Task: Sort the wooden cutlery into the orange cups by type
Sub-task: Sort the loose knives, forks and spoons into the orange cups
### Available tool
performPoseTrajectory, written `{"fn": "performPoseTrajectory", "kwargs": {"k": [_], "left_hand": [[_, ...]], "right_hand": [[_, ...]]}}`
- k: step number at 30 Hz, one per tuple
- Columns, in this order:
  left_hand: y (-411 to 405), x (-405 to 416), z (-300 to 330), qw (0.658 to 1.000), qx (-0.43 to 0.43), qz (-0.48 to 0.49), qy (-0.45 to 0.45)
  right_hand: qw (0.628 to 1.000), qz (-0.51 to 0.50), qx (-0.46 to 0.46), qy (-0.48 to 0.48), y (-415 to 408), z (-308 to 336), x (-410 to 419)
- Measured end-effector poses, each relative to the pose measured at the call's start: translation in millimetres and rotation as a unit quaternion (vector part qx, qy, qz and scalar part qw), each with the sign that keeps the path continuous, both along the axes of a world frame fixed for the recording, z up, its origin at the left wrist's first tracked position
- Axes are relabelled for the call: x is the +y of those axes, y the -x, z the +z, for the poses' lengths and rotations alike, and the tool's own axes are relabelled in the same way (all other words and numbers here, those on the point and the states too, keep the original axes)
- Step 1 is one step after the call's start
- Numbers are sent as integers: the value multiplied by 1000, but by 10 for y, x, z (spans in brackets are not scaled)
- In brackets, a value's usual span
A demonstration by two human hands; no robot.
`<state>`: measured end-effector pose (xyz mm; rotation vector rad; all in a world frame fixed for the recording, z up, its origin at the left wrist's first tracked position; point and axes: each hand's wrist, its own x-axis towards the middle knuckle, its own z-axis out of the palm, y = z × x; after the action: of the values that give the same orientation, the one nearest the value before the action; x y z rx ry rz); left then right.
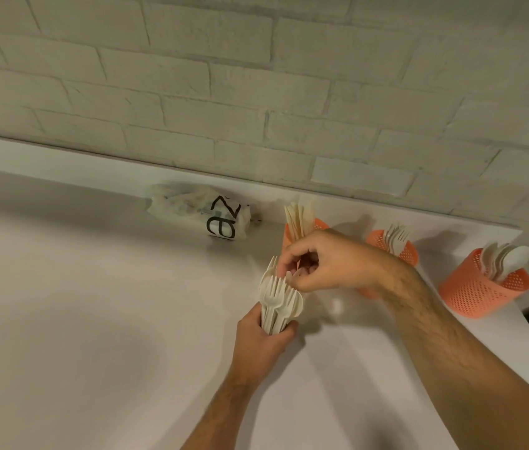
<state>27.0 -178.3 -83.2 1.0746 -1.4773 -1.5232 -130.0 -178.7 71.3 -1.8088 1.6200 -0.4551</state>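
Left hand grips cutlery bundle; bag lettering unclear.

Orange perforated cups, pale cream cutlery — white table, white-painted brick wall.

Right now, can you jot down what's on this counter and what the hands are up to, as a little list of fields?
left hand: holds a bundle of forks and spoons upright
right hand: pinching one piece at the bundle's top
left cup: flat sticks, maybe knives
middle cup: forks
right cup: spoons
bag: lying by the brick wall
counter: white
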Motion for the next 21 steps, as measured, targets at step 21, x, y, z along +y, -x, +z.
{"fn": "performPoseTrajectory", "kwargs": {"k": [21], "left_hand": [[-4, 32, 39, 1000, 10, -10, 5]], "right_hand": [[991, -62, -114, 26, 104, -107, -8]]}}
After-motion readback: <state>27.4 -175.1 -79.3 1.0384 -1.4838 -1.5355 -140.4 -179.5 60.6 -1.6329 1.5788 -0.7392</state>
